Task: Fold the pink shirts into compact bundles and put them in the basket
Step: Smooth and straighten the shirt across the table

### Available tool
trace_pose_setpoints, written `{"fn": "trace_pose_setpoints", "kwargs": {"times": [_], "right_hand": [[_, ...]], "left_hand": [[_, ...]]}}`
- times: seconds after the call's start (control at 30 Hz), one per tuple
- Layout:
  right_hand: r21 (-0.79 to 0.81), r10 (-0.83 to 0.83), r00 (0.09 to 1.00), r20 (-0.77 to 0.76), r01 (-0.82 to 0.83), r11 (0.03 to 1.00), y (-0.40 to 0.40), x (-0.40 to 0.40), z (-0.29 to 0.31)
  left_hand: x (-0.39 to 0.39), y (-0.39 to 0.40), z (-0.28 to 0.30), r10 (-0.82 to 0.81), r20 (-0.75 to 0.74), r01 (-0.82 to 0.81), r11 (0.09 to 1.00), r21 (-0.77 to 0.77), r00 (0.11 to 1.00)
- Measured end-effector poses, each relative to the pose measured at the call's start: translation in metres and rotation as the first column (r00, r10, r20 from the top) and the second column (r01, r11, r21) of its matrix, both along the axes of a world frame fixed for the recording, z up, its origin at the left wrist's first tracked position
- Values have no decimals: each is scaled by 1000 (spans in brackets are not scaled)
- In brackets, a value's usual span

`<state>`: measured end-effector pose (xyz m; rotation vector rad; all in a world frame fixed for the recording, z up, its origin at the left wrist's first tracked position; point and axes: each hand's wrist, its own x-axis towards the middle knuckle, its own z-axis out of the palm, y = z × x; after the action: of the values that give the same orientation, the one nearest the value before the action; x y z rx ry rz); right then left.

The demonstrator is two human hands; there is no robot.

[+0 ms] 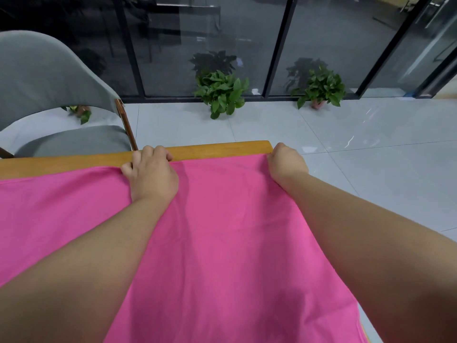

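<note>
- The left hand (152,173) has its fingers curled over the far edge of the pink shirt (222,243), gripping the cloth near the far edge of the table; the thumb lies out to the left against the fabric.
- The right hand (285,162) is closed in a fist on the far right corner of the same edge, right at the table's corner, with the cloth bunched under its knuckles.
- Both forearms reach forward over the shirt, well apart from each other.
- The pink shirt lies spread flat across the wooden table (210,149), covering nearly all of the visible top; shallow wrinkles run between the two hands, and its right edge hangs at the table's right side.
- A bare strip of wood shows along the far edge, beyond the fabric.
- A grey upholstered chair (49,82) stands at the far left, just beyond the table.
- Two leafy potted plants (222,95) (321,90) sit on the pale tiled floor (371,149) against a dark glass partition (210,33); a third small plant shows through the chair's gap.
</note>
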<state>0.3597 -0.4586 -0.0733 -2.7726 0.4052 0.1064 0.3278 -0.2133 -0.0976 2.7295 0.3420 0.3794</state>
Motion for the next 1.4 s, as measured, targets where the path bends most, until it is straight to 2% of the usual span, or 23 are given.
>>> {"fn": "trace_pose_setpoints", "kwargs": {"times": [0.1, 0.27, 0.33, 0.4, 0.43, 0.5, 0.63, 0.77, 0.87, 0.97, 1.07, 1.2, 1.3, 1.4], "right_hand": [[-51, -7, 999, 44, 9, 999, 3, -2, -4], [-43, -41, 990, 137, 47, 998, 5, -5, -12], [-67, -41, 987, 156, 52, 996, 8, -6, -14], [-72, -50, 985, 168, 63, 995, 9, -7, -15], [-68, -58, 984, 169, 70, 995, 8, -8, -15], [-59, -76, 983, 170, 87, 994, 8, -7, -13], [6, -100, 987, 126, 100, 995, 3, -4, -10], [174, -22, 1000, -1, 22, 984, -14, -2, 2], [443, 20, 991, -134, 42, 896, -23, -21, 21], [530, 97, 976, -197, 23, 848, -34, -54, 35], [657, 150, 954, -259, 60, 752, -41, -89, 41], [685, 57, 963, -263, 144, 714, -53, -140, 40], [648, 4, 961, -277, 184, 739, -58, -183, 33], [661, -5, 958, -287, 202, 723, -60, -227, 32]], "left_hand": [[-1, 2, 0, 31, -6, -31, 1000, 2, 999], [-4, -1, 4, 34, 6, -34, 998, 59, 999], [-8, -5, 8, -118, 63, 108, 983, 150, 991], [-15, -15, 12, -420, 44, 404, 893, 197, 907], [-18, -25, 15, -530, -5, 523, 836, 166, 848], [-19, -51, 19, -606, -117, 615, 785, 75, 787], [-16, -96, 16, -604, -262, 632, 775, 30, 753], [-19, -103, 1, -568, -328, 622, 778, 85, 755], [-19, -104, 0, -563, -330, 623, 775, 110, 758], [-21, -105, 2, -577, -334, 643, 754, 131, 745], [-21, -103, 2, -576, -354, 652, 744, 145, 737], [-20, -103, 3, -572, -370, 654, 742, 147, 732], [-18, -105, 4, -561, -406, 658, 738, 148, 721], [-15, -106, 6, -547, -453, 664, 733, 146, 704]]}}
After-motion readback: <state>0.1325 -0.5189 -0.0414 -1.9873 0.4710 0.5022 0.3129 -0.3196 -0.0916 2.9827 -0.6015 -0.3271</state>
